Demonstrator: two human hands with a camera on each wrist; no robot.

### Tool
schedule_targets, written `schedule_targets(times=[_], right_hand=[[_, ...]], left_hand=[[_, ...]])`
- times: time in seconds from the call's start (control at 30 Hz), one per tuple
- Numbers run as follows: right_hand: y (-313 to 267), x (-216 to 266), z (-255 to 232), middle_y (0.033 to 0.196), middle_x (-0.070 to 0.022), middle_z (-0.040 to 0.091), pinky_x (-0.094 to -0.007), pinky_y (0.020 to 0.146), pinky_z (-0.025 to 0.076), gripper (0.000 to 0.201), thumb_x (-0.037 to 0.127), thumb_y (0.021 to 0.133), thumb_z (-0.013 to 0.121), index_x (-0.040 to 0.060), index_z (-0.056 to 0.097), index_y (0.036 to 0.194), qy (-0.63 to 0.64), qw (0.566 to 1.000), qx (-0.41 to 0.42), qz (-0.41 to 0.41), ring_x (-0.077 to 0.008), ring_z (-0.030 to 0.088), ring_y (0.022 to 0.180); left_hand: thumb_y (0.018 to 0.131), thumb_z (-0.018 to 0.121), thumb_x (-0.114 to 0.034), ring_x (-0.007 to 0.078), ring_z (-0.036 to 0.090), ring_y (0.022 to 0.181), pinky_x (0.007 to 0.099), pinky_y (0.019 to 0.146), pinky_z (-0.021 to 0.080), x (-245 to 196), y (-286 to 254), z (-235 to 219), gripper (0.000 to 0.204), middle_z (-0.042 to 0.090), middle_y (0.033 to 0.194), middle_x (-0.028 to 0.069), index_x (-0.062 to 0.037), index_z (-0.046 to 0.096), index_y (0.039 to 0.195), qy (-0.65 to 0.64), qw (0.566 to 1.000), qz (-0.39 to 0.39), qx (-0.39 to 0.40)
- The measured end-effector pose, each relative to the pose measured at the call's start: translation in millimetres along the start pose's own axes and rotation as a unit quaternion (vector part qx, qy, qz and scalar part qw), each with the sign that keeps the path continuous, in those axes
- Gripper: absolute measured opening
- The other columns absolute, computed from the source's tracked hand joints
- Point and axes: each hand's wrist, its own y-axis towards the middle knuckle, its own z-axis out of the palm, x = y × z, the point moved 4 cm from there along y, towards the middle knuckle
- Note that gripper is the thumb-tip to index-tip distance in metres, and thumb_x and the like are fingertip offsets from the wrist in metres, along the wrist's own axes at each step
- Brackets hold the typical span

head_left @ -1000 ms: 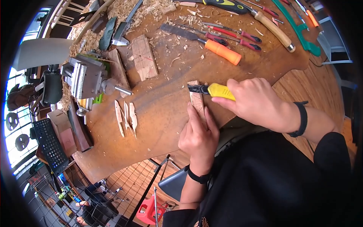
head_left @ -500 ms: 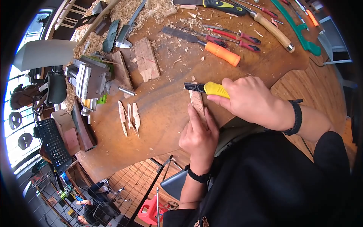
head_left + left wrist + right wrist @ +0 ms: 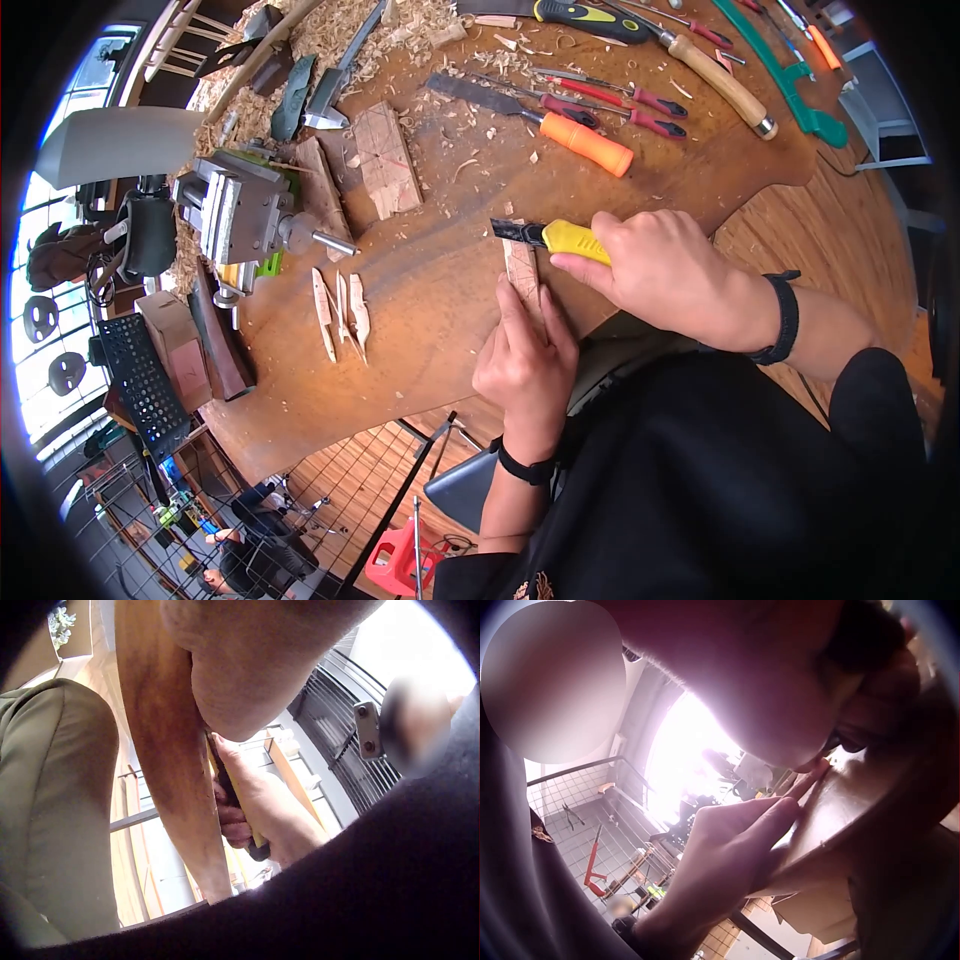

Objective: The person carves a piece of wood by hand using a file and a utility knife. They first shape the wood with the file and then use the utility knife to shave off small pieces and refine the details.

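Observation:
On the workbench, a narrow strip of wood (image 3: 521, 268) with pencil lines lies pointing away from the person. My left hand (image 3: 522, 370) holds its near end between thumb and fingers, hiding that part. My right hand (image 3: 660, 265) grips a yellow utility knife (image 3: 575, 241), its dark blade (image 3: 518, 233) laid crosswise over the strip near the far end. From the left wrist view, the right hand (image 3: 274, 814) shows wrapped around the knife handle. Backlit in the right wrist view, the left hand (image 3: 724, 851) reaches its fingers toward the wood at the bench edge.
Thin wood offcuts (image 3: 342, 308) lie left of the hands. Beyond are a marked wood block (image 3: 388, 160), an orange-handled chisel (image 3: 587, 143), red-handled files (image 3: 655, 122) and a wooden-handled tool (image 3: 725, 82). A metal vise (image 3: 225, 215) stands at left, near heaped shavings (image 3: 410, 40).
The knife shifts slightly left across the strip, then a little back right. My left hand stays in place on the wood. The head view turns slightly, moving the background rightward.

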Motion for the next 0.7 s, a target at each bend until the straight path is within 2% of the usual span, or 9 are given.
schedule_targets(times=[0.17,0.27,0.37,0.43,0.67,0.7], right_hand=[[-8,-3,-7,0.06,-0.0206,0.064,-0.0489,0.052,0.054,0.053,0.051,0.098,0.065,0.0006,0.065,0.082,-0.002,0.998,0.032,0.047,-0.0406,0.068,0.058],[0,-4,-3,0.06,-0.02,0.064,-0.0487,0.053,0.054,0.053,0.051,0.099,0.064,0.0007,0.065,0.081,-0.001,1.0,0.004,0.013,-0.0403,0.068,0.058],[14,-5,-2,0.062,-0.0201,0.067,-0.0465,0.056,0.058,0.058,0.053,0.099,0.061,-0.0005,0.068,0.079,-0.014,0.999,-0.01,0.028,-0.0387,0.071,0.062],[11,-6,-4,0.062,-0.0204,0.066,-0.0469,0.056,0.057,0.058,0.053,0.099,0.06,-0.0005,0.068,0.079,-0.003,0.999,-0.012,0.042,-0.039,0.071,0.062],[-3,-12,-15,0.061,-0.0217,0.065,-0.0487,0.056,0.056,0.058,0.054,0.099,0.06,0.0001,0.066,0.079,0.032,0.997,0.051,0.046,-0.0415,0.069,0.062],[-4,-12,-16,0.061,-0.0217,0.065,-0.0487,0.056,0.056,0.058,0.054,0.099,0.06,0.0001,0.066,0.079,0.032,0.997,0.052,0.043,-0.0415,0.069,0.062]], left_hand=[[0.092,0.075,-0.019,0.0239,0.063,0.049,0.0341,0.048,0.05,2,-2,0,0.04,0.064,0.061,0.0094,0.0066,0.068,0.122,-0.01,1.0,-0.002,0.002],[0.091,0.075,-0.019,0.0237,0.064,0.049,0.0335,0.049,0.05,2,-2,2,0.04,0.065,0.062,0.0096,0.0066,0.068,0.122,-0.013,1.0,0.008,0.001],[0.091,0.075,-0.018,0.0234,0.064,0.049,0.033,0.049,0.051,-3,-6,0,0.041,0.066,0.063,0.0099,0.0068,0.068,0.122,-0.01,0.999,0.028,0.015],[0.091,0.075,-0.018,0.0233,0.064,0.049,0.0332,0.049,0.051,-4,-10,1,0.041,0.066,0.063,0.0101,0.007,0.068,0.123,-0.026,1.0,0.008,0.008],[0.091,0.076,-0.017,0.0236,0.064,0.049,0.0322,0.05,0.051,-3,-8,0,0.043,0.066,0.064,0.0102,0.0069,0.067,0.125,-0.026,1.0,-0.014,0.005],[0.09,0.077,-0.016,0.0251,0.066,0.054,0.0328,0.052,0.052,-2,-8,0,0.044,0.069,0.07,0.0121,0.0066,0.066,0.127,-0.043,0.999,-0.022,-0.001]])
